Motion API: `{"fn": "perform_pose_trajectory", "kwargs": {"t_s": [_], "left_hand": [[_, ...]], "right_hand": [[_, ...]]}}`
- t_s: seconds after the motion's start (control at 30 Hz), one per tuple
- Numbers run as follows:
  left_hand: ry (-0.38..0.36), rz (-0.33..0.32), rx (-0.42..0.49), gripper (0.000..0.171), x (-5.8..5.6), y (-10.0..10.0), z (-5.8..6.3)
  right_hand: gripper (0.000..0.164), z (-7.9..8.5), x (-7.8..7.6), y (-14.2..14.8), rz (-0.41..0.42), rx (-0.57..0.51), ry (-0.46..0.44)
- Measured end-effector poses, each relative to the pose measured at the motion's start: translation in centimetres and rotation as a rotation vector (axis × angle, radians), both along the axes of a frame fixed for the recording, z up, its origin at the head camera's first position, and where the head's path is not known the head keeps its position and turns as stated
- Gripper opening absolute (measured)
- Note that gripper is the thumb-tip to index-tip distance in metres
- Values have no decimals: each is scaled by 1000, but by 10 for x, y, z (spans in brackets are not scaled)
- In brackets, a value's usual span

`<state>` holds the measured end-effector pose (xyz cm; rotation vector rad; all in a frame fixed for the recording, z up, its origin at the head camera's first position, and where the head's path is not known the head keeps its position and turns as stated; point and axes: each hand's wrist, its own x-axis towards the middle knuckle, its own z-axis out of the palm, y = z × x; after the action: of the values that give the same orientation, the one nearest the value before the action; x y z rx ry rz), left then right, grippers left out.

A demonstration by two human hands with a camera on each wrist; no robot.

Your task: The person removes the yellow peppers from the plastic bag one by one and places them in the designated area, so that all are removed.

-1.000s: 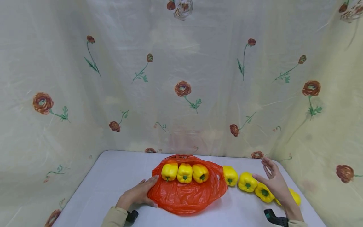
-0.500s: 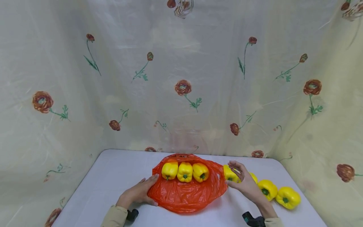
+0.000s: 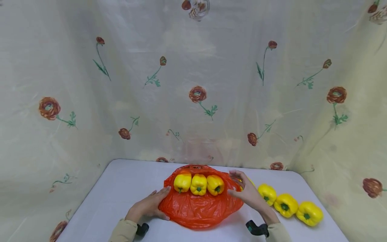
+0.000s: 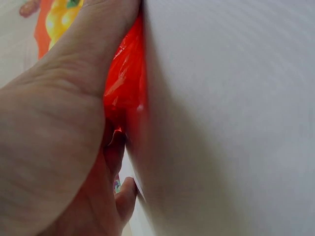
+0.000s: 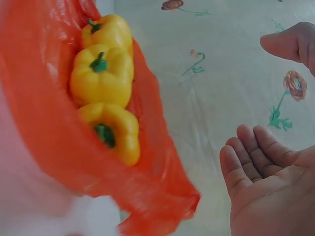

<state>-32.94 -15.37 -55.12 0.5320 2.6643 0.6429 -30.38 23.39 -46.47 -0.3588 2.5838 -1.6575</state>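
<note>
A red plastic bag (image 3: 196, 211) lies on the table with its mouth gaping. Inside its mouth three yellow bell peppers (image 3: 198, 184) sit side by side, stems toward me. My left hand (image 3: 148, 205) rests against the bag's left edge, fingers extended and thumb low by the table. At the bag's right end hovers my right hand (image 3: 251, 196), thumb and fingers apart; the right wrist view shows nothing in its palm. Partly hidden behind that hand is another yellow bell pepper (image 3: 251, 182), beside the bag.
Three more yellow bell peppers (image 3: 285, 205) form a slanting row on the right of the white table (image 3: 121, 181). A flower-patterned curtain (image 3: 226, 101) encloses the table at the back and sides.
My right hand has moved left from above the row of peppers to the bag's right end, uncovering the peppers at the right. My left hand has stayed on the bag's edge.
</note>
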Motion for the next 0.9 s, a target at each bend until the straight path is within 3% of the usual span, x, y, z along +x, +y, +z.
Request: {"fn": "perform_pose_trajectory", "kwargs": {"t_s": [0.2, 0.47, 0.9], "left_hand": [[15, -10, 3, 113, -1, 0, 0], [12, -9, 9, 112, 1, 0, 2], [16, -6, -10, 111, 2, 1, 3]], "right_hand": [[72, 14, -12, -5, 84, -25, 81], [66, 21, -34, -16, 99, -2, 48], [59, -10, -66, -28, 177, -7, -76]]}}
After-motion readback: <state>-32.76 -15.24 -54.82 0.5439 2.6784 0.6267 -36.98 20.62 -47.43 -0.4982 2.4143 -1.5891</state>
